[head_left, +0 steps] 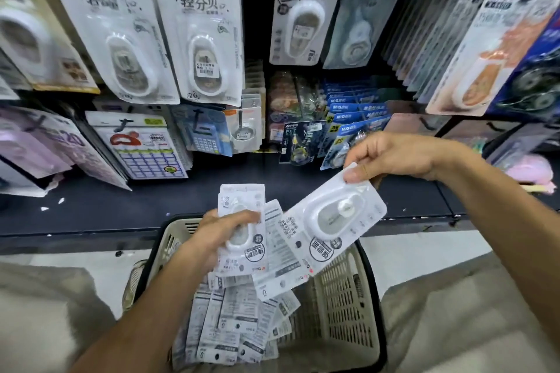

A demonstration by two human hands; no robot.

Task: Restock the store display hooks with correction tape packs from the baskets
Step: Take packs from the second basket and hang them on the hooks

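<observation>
Your right hand pinches one white blister-card correction tape pack by its top corner, thumb on the face, fingers curled behind. The pack hangs tilted, its long axis running from up near your right hand down and inward toward the beige slatted plastic basket. The pinched end looks like the hang-hole end, though your thumb covers the hole itself.

Your left hand grips a fanned bundle of white correction tape packs, fingers wrapped over the front, held upright just above the basket's far rim. More loose packs lie heaped inside the basket beneath it.

Here is the relation that matters: the black display hook with matching white oval packs sits well above the basket and slightly toward your right side. Your right hand is the nearer one, and it holds the single pack, so it looks like the hand to do the hanging. The pack's long axis lies slanted while the hung packs drop straight down, so you will likely need to swing the lower end under your pinch before the hole meets the hook tip. Watch the neighbouring pale grey pack just beside that hook; a wide swing could knock it.
</observation>
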